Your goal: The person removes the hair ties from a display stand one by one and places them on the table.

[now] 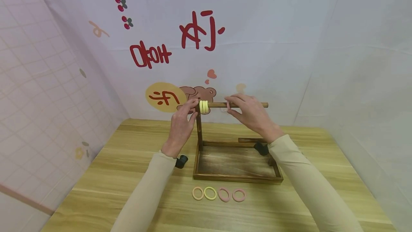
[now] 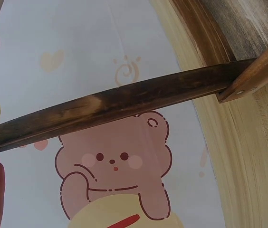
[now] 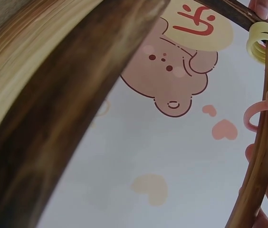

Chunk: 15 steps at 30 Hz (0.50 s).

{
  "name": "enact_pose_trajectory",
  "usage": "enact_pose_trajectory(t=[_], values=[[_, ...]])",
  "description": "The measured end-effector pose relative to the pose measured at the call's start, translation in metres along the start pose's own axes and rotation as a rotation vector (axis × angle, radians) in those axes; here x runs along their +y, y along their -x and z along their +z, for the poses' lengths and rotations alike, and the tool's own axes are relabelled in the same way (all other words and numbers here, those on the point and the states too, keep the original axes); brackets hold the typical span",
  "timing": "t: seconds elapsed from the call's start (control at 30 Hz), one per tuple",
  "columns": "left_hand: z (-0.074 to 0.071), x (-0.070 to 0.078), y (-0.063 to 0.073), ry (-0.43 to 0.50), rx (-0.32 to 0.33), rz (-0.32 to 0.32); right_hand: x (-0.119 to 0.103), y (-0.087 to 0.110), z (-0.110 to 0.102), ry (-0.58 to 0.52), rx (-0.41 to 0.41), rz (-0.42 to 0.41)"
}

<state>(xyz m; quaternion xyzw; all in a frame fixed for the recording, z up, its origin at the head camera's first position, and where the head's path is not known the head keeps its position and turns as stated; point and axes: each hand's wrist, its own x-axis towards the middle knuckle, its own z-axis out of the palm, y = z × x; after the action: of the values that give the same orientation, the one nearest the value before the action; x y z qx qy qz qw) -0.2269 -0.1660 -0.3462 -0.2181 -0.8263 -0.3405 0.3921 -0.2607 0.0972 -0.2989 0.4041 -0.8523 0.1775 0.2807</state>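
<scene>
The left hand (image 1: 182, 126) pinched the top of the wooden post (image 1: 199, 131), its fingers slightly parted; just beside, yellow rings (image 1: 204, 107) encircled the rod (image 1: 217, 105). Farther right, a pink ring (image 1: 228, 104) circled it too, pinched in the barely parted fingers of the right hand (image 1: 252, 115).

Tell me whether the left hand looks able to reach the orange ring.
Probably yes, once the left hand releases the stand: the orange ring lies uncovered on the table, nothing resting over it.
</scene>
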Motion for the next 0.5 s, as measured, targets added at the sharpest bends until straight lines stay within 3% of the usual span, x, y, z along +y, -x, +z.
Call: enact_pose_trajectory(t=[0.5], values=[[-0.0008,0.0016,0.0005,0.009,0.001,-0.003,0.0027,0.0049,-0.0039,0.008,0.003,0.004]])
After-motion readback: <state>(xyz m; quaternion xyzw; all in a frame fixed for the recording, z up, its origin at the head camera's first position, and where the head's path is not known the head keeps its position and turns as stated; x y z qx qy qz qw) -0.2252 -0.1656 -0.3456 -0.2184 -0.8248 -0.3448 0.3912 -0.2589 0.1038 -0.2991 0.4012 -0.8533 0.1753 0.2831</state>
